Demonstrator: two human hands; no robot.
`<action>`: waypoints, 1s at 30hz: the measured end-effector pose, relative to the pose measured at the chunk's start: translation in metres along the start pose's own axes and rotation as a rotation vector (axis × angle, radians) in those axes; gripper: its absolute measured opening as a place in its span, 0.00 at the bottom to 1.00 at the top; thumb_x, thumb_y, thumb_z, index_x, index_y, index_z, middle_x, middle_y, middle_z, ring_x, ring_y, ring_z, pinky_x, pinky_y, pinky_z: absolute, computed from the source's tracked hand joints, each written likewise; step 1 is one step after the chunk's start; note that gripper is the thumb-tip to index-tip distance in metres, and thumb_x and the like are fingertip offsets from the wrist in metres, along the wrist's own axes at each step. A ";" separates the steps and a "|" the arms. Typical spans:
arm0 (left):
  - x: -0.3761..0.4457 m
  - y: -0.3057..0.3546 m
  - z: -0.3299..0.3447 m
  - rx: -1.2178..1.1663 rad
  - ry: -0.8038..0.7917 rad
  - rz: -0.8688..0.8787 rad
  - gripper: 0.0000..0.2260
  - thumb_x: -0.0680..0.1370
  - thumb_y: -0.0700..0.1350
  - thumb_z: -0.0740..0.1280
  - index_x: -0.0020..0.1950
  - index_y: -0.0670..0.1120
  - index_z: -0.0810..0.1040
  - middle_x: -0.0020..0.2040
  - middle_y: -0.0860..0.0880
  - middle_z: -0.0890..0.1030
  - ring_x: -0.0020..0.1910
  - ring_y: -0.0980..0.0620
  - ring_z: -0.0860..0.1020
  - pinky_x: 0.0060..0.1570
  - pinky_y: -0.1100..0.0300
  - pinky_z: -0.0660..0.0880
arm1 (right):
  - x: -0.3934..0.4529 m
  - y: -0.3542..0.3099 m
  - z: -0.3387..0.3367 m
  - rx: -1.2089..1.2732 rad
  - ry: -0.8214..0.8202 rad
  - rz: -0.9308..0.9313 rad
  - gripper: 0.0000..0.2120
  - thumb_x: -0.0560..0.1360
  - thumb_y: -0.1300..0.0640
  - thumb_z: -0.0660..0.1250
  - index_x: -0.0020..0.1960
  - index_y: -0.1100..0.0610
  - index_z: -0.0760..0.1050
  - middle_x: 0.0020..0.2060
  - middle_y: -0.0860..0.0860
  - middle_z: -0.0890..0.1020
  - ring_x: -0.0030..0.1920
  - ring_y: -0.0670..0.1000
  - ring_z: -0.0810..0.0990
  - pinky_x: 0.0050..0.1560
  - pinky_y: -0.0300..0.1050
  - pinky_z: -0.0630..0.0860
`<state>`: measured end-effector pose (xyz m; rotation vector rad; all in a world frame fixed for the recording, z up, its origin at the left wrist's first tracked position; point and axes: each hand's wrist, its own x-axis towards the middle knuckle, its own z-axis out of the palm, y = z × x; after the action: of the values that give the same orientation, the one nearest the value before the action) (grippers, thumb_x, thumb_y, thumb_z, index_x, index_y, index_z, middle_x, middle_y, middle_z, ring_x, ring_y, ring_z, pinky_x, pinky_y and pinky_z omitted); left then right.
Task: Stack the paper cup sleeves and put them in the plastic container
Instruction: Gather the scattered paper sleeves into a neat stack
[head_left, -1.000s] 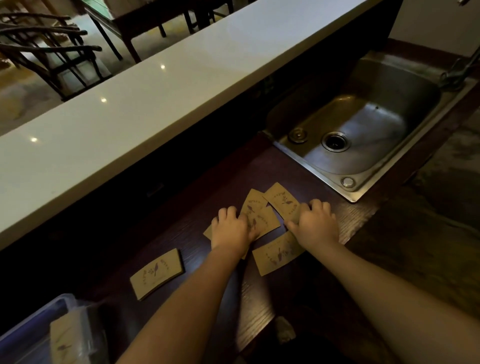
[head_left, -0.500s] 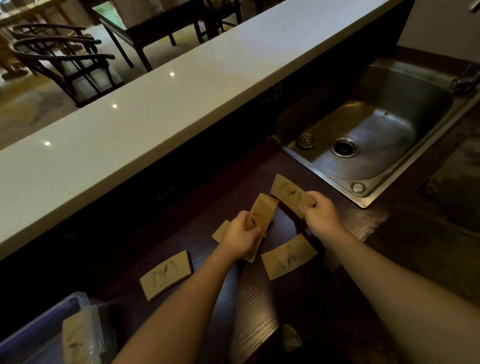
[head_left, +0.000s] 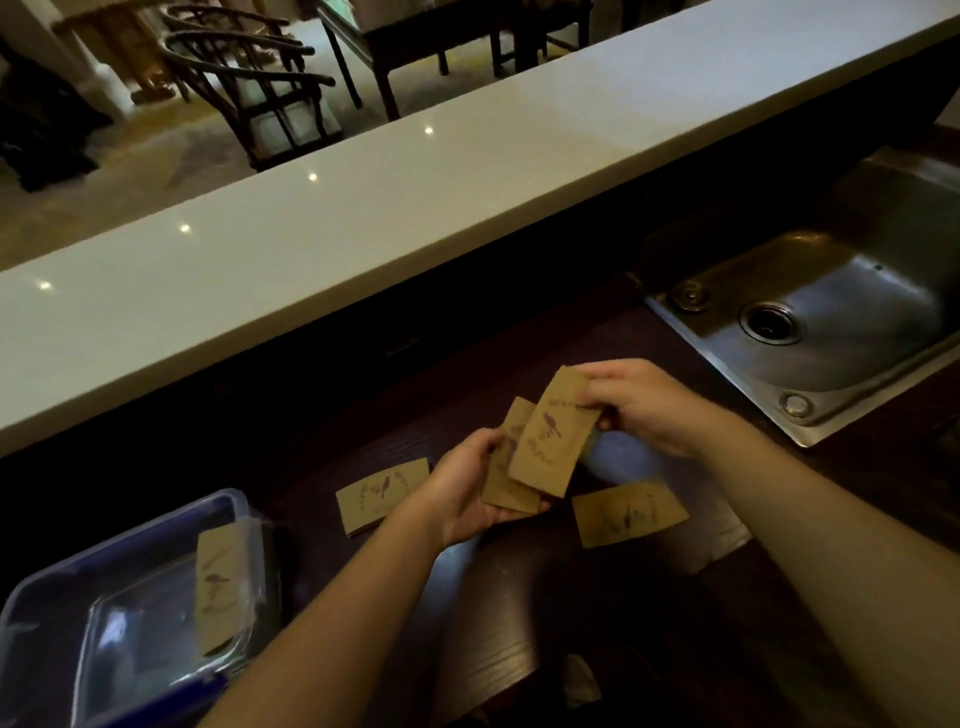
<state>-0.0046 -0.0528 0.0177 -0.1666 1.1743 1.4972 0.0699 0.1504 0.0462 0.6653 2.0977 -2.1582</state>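
My left hand (head_left: 465, 493) holds a brown paper sleeve (head_left: 506, 480) from below, above the dark wooden counter. My right hand (head_left: 644, 405) pinches another brown sleeve with a bird print (head_left: 550, 436) and lays it over the one in my left hand. Two more sleeves lie flat on the counter: one to the left (head_left: 382, 493), one to the right (head_left: 628, 512). The clear plastic container (head_left: 119, 613) with a blue rim stands at the lower left, with one sleeve (head_left: 221, 587) leaning inside against its right wall.
A steel sink (head_left: 831, 322) is set into the counter at the right. A raised white bar top (head_left: 363, 208) runs along the far side. Chairs and a table stand beyond it. A small pale scrap (head_left: 579, 680) lies near the counter's front edge.
Both hands lifted sleeves off the counter and brought them together; the right hand's sleeve now overlaps the left's. The view shifted left, showing more of the container.
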 end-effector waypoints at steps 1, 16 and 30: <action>-0.003 -0.002 -0.003 0.015 0.011 0.005 0.18 0.80 0.56 0.55 0.57 0.48 0.80 0.49 0.43 0.85 0.50 0.43 0.82 0.49 0.46 0.79 | 0.001 -0.001 0.007 -0.119 -0.044 0.000 0.13 0.74 0.64 0.66 0.54 0.51 0.81 0.43 0.51 0.85 0.40 0.46 0.80 0.37 0.39 0.74; -0.032 -0.047 -0.024 0.188 0.191 0.121 0.11 0.79 0.40 0.63 0.61 0.44 0.76 0.48 0.44 0.84 0.45 0.48 0.82 0.45 0.54 0.80 | 0.009 0.057 0.071 -0.527 0.084 -0.190 0.19 0.68 0.52 0.75 0.57 0.54 0.78 0.34 0.45 0.76 0.35 0.45 0.75 0.37 0.43 0.73; -0.027 -0.047 -0.015 0.291 0.346 0.134 0.13 0.78 0.35 0.60 0.61 0.44 0.73 0.57 0.41 0.80 0.56 0.42 0.79 0.55 0.46 0.77 | -0.044 0.094 -0.034 -1.352 -0.119 0.083 0.36 0.68 0.36 0.66 0.73 0.44 0.61 0.71 0.48 0.64 0.68 0.55 0.57 0.63 0.56 0.62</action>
<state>0.0344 -0.0897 0.0021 -0.1550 1.6959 1.4287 0.1498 0.1654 -0.0263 0.3786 2.6426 -0.3589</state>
